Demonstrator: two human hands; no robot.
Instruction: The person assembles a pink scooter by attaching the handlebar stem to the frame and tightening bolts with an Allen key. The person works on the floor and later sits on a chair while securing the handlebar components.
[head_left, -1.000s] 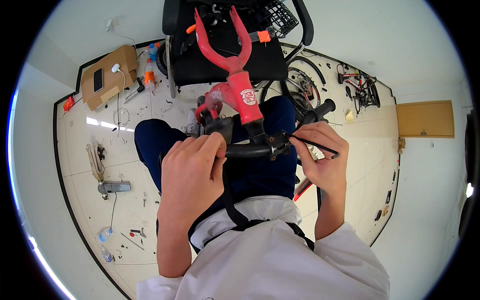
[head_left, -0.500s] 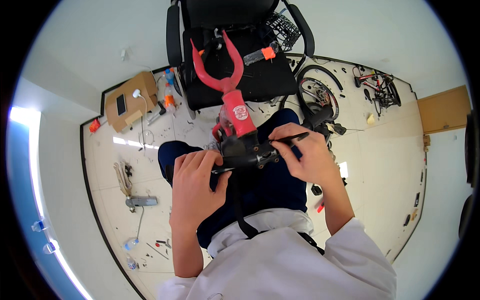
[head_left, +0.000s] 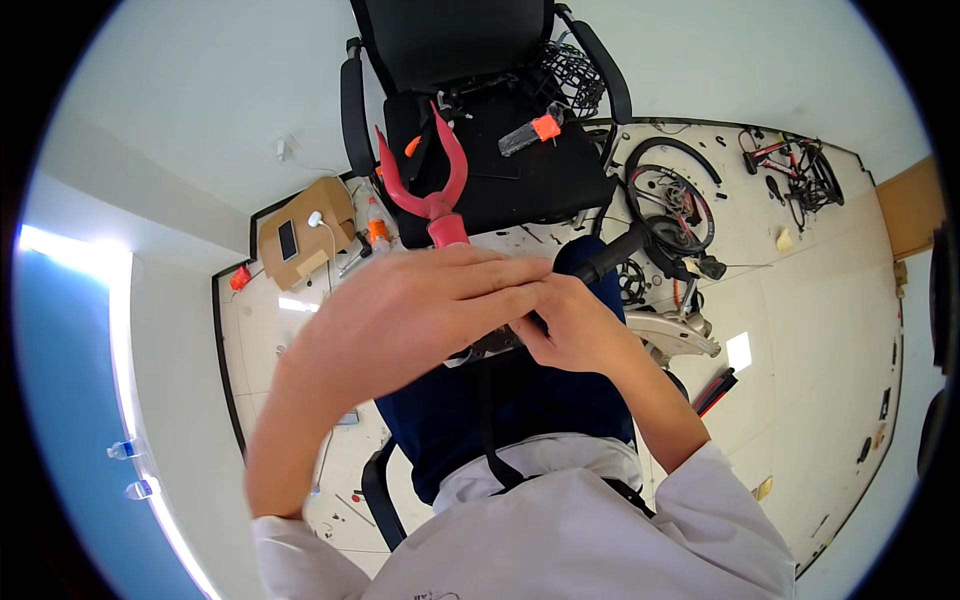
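Note:
A red bicycle fork (head_left: 447, 205) points away from me above my lap, its lower part hidden behind my left hand. A black handlebar (head_left: 612, 256) is fixed to it, and its right end sticks out beyond my hands. My left hand (head_left: 400, 310) reaches across with its fingers stretched out, their tips against my right hand; its thumb is hidden. My right hand (head_left: 578, 325) is closed beside the bar, thumb below, around something dark that I cannot make out. Part of the black stem clamp (head_left: 495, 345) shows under the left hand.
A black office chair (head_left: 500, 205) stands ahead, holding an orange-and-grey tool (head_left: 530, 132) and a black wire basket (head_left: 570, 80). At left lies a cardboard box (head_left: 330, 205) with a phone (head_left: 288, 240). Bicycle wheels (head_left: 680, 195) and a red bike frame (head_left: 770, 158) lie at right.
My left hand has left the bar's left side and moved right, over the stem to my right hand. The thin black strip at my right fingers no longer shows. My view has shifted.

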